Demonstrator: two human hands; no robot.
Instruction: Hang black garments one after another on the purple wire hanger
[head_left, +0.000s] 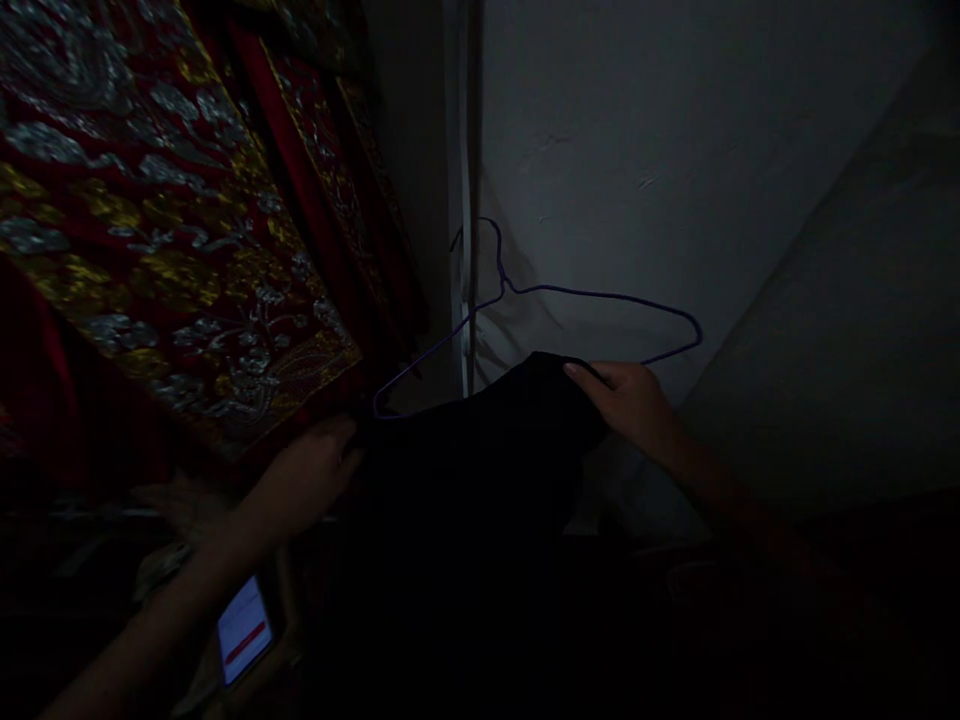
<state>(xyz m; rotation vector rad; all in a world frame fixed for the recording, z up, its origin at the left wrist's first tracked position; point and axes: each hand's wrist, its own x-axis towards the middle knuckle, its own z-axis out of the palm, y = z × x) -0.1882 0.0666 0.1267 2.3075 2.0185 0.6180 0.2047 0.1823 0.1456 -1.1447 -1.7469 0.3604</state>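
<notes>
A black garment (465,480) hangs down between my two hands; its kind is lost in the dark. My right hand (630,400) pinches its upper right edge, the thumb lying on top of the cloth. At the upper left of the cloth, my left hand (319,462) is closed, its fingers curled on the dark fabric. Behind the garment's top edge is a thin purple clothes hanger (600,293). Its hook sits at a narrow upright rail on the wall. The hanger's lower bar is mostly hidden by the cloth.
Red cloth (187,260) with gold and silver embroidery fills the upper left. A grey wall (637,140) stands behind the hanger, with a pale vertical rail (466,130) on it. A lit phone (244,630) is at lower left, below my left forearm. The bottom is very dark.
</notes>
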